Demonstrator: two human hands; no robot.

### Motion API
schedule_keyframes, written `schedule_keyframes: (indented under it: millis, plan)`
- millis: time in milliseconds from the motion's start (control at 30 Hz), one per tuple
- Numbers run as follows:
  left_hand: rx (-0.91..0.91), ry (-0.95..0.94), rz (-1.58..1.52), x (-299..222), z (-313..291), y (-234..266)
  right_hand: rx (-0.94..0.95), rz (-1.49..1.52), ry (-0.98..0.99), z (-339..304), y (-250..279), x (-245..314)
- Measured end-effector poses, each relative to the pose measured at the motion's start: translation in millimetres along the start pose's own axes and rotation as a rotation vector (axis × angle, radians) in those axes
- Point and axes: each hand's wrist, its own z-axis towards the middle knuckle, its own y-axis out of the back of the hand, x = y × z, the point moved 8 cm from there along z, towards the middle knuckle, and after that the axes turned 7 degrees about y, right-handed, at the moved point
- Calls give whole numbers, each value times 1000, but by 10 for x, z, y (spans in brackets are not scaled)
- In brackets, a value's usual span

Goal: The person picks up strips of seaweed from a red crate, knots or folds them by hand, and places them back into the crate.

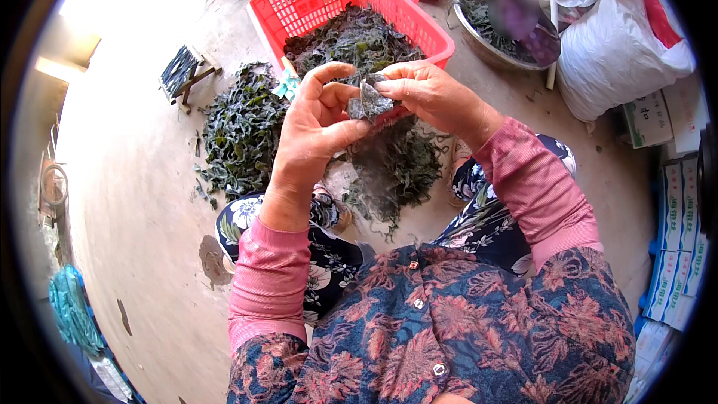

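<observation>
Pale concrete floor (149, 217) is stretching beneath everything in the head view, bending toward the dark round rim. Cartons in white and blue (677, 217) are standing stacked at the right edge, and a bulging white sack (621, 60) is slumping above them. Left of the sack, a round basin (482, 40) is holding dark leafy stuff. At the far left edge, a teal bundle (75, 314) is lying low down, while a small stool (187, 78) is standing farther up the floor.

Straight ahead of the seated person, a red plastic basket (441, 49) is holding a heap of dark green leaves (351, 37). Beside it, on the left, a loose leaf pile (239, 127) is resting on the floor; a smaller clump (404, 164) is lying between the person's feet.

Both hands are meeting just over the basket's near side, around a crinkled grey-green piece (370, 97). The right hand (441, 97) is pinching its upper right part narrowly between thumb and forefinger. The left hand (318, 108) is curving more widely, its bent fingers reaching the piece's left side and its thumb lying just beneath.
</observation>
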Motion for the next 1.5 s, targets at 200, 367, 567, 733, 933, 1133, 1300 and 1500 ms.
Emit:
schedule_keyframes:
  millis: [200, 367, 567, 733, 933, 1133, 1300, 1500]
  plan:
    - [-226, -341, 388, -274, -117, -51, 80, 101, 29, -30, -134, 170]
    - [-454, -345, 439, -223, -203, 239, 116, -224, 175, -61, -175, 452]
    - [-164, 281, -117, 261, -160, 218, 145, -758, 518, -116, -232, 693]
    - [-113, 362, -89, 287, -185, 154, 185, -880, 606, -173, -331, 754]
    - [-142, 278, -158, 320, -164, 187, 111, -908, 726, -217, -430, 793]
    - [-274, 253, -45, 343, -184, 265, 141, -1385, 717, -264, -526, 704]
    - [-257, 242, -51, 367, -191, 257, 158, -1410, 655, -257, -471, 596]
    - [-208, 252, 127, 378, -182, 198, 228, -1400, 548, -262, -524, 653]
